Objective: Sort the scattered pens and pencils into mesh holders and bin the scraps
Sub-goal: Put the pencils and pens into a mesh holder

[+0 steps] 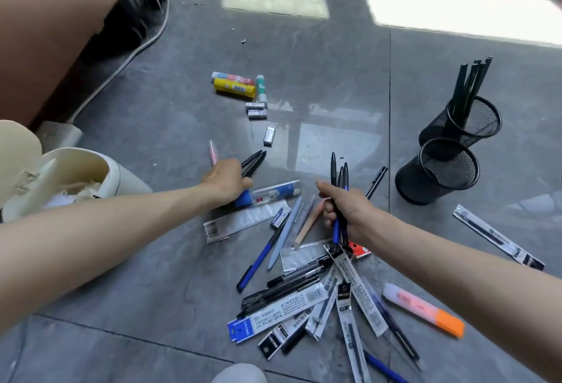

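My right hand (346,211) grips a bunch of three dark and blue pens (339,182), tips pointing up. My left hand (226,182) is closed around two black pens (254,162) and a pink pen (213,153) just above the floor. Below both hands lies a heap of pens and refill packets (304,294) on the grey tiles. Two black mesh holders stand at the right: the far holder (474,122) has several dark pencils in it, the near holder (441,169) looks empty. A cream bin (100,169) with paper scraps stands at the left.
Glue sticks (234,87) and small erasers (257,110) lie further out on the floor. An orange-capped highlighter (422,309) and a packaged refill (498,236) lie to the right. A brown cardboard box (51,27) and a grey cable (133,54) are at the upper left.
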Action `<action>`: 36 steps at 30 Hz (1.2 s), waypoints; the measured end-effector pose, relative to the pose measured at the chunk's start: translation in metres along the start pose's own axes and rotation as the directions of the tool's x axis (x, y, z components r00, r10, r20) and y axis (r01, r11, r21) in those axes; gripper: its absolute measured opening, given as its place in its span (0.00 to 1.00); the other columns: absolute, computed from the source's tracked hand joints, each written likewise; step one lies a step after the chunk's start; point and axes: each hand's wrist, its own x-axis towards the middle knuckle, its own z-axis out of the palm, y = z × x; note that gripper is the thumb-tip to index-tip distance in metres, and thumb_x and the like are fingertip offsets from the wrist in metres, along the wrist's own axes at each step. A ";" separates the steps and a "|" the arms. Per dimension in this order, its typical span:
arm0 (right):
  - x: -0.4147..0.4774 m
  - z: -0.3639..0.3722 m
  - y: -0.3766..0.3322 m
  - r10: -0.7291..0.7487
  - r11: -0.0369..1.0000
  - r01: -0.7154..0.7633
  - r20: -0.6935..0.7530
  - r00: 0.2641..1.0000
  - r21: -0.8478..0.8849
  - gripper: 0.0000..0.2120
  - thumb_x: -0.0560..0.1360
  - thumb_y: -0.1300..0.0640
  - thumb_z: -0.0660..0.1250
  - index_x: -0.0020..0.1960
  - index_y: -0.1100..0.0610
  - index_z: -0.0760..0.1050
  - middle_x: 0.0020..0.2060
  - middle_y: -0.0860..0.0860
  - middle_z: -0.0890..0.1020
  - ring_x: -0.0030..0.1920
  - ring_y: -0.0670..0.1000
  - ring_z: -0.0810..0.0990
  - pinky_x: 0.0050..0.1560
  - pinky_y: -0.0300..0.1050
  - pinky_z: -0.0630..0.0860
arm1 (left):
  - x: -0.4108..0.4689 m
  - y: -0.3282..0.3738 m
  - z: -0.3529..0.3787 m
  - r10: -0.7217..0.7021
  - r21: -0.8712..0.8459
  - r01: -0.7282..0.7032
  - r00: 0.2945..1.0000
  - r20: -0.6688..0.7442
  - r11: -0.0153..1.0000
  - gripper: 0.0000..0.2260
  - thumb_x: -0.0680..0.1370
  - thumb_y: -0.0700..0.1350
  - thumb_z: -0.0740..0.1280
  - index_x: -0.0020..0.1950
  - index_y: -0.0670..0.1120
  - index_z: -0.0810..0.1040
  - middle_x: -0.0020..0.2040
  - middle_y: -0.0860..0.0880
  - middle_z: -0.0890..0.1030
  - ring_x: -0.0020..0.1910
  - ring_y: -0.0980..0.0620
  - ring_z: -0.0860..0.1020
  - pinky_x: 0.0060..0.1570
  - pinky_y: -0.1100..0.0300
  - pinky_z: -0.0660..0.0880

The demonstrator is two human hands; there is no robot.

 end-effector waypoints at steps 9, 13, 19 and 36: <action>-0.011 -0.005 -0.006 -0.060 0.997 0.057 0.068 0.996 0.048 0.19 0.68 0.44 0.72 0.46 0.59 0.74 0.23 0.49 0.69 0.19 0.45 0.64 0.22 0.35 0.62 | -0.065 0.060 0.020 0.175 -0.399 -0.192 0.981 -0.079 0.897 0.07 0.78 0.47 0.61 0.50 0.46 0.65 0.36 0.50 0.73 0.37 0.48 0.72 0.37 0.54 0.67; -0.016 0.010 -0.007 -0.084 0.993 0.072 0.130 0.988 0.097 0.23 0.61 0.39 0.71 0.40 0.58 0.76 0.25 0.52 0.71 0.19 0.44 0.63 0.20 0.33 0.62 | -0.080 0.086 0.036 0.249 -0.640 -0.156 0.967 0.057 0.752 0.07 0.79 0.44 0.59 0.54 0.42 0.69 0.40 0.45 0.79 0.37 0.49 0.78 0.39 0.57 0.75; -0.023 0.005 -0.003 -0.032 0.994 0.013 0.183 0.983 0.106 0.22 0.65 0.39 0.69 0.37 0.59 0.76 0.20 0.49 0.68 0.18 0.45 0.65 0.19 0.32 0.66 | -0.090 0.093 0.027 0.259 -0.809 0.143 0.903 0.342 0.570 0.11 0.80 0.41 0.56 0.39 0.44 0.70 0.26 0.49 0.73 0.20 0.57 0.70 0.19 0.67 0.63; -0.019 -0.003 0.000 -0.045 0.999 0.045 0.000 0.999 -0.024 0.09 0.70 0.59 0.73 0.41 0.65 0.76 0.28 0.55 0.80 0.25 0.48 0.79 0.25 0.37 0.76 | -0.028 0.027 0.000 -0.113 -0.560 0.105 0.993 0.020 0.822 0.12 0.77 0.40 0.60 0.34 0.43 0.74 0.32 0.44 0.75 0.30 0.47 0.74 0.30 0.63 0.68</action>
